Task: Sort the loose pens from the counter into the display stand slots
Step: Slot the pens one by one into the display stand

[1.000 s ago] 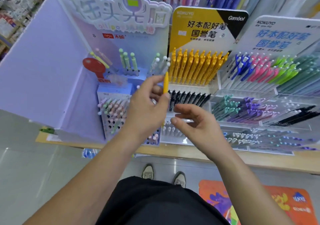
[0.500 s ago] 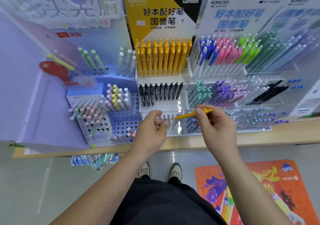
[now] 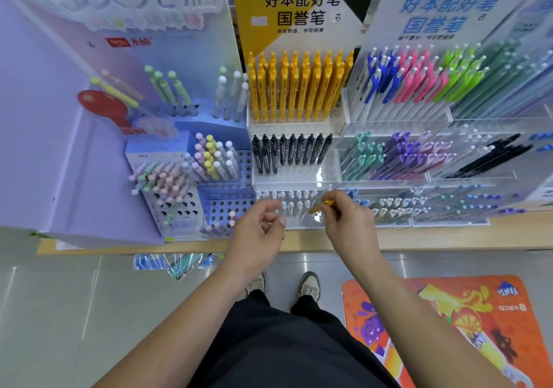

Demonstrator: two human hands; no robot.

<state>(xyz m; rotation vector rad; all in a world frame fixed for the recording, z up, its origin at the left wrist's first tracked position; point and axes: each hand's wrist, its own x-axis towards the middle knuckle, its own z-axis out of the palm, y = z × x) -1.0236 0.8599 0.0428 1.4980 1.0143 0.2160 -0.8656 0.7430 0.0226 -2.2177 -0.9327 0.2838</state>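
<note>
My right hand (image 3: 348, 223) pinches a yellow pen (image 3: 322, 206) low in front of the clear display stand (image 3: 329, 124). The pen lies nearly level, its tip pointing left. My left hand (image 3: 258, 227) is a short way to the left, its thumb and forefinger pinched on what looks like a thin clear wrapper (image 3: 299, 212) stretching toward the pen. The stand's top tier holds a row of matching yellow pens (image 3: 296, 88). Black pens (image 3: 290, 151) fill the tier below, and white-capped pens (image 3: 287, 197) fill the bottom tier just behind my hands.
A purple stand (image 3: 185, 178) with pastel pens is on the left. Tiers of blue, pink, green and purple pens (image 3: 419, 76) are on the right. All rest on a wooden counter (image 3: 449, 236). Plastic packets (image 3: 176, 263) hang under its edge. An orange mat (image 3: 449, 322) lies on the floor.
The yellow pen passed from my left hand to my right and dropped from upright to nearly level. Both hands sank to the bottom tier, and my left hand drew away from the pen's tip.
</note>
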